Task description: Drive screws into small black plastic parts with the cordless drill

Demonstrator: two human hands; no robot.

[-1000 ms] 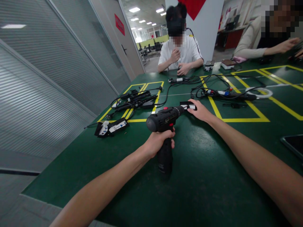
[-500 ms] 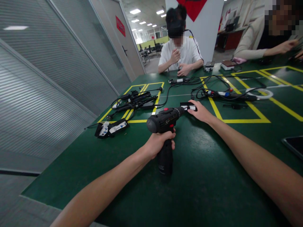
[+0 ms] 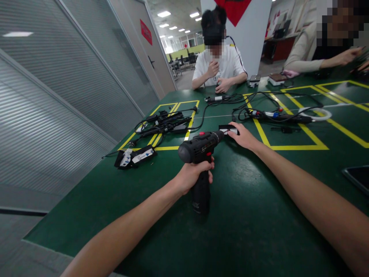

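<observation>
My left hand [image 3: 192, 176] is wrapped round the grip of a black cordless drill [image 3: 201, 147] with red buttons. The drill stands upright and points away to the right. Its chuck end meets a small black-and-white case [image 3: 228, 130] on the green table; the contact point itself is too small to make out. My right hand [image 3: 241, 135] grips the right end of that case, fingers over its far side and thumb on the near side. Left of the drill lie black-and-white open parts [image 3: 135, 157] with blue details.
Black cables and adapters [image 3: 164, 124] lie heaped in a yellow taped frame at left. A cabled tool [image 3: 276, 115] lies at right, with a phone [image 3: 357, 179] nearer the edge. A person [image 3: 219, 65] in a headset sits opposite; another person [image 3: 331, 57] is at right.
Both hands, the drill and the case keep the same places relative to each other. The whole view has shifted very slightly.
</observation>
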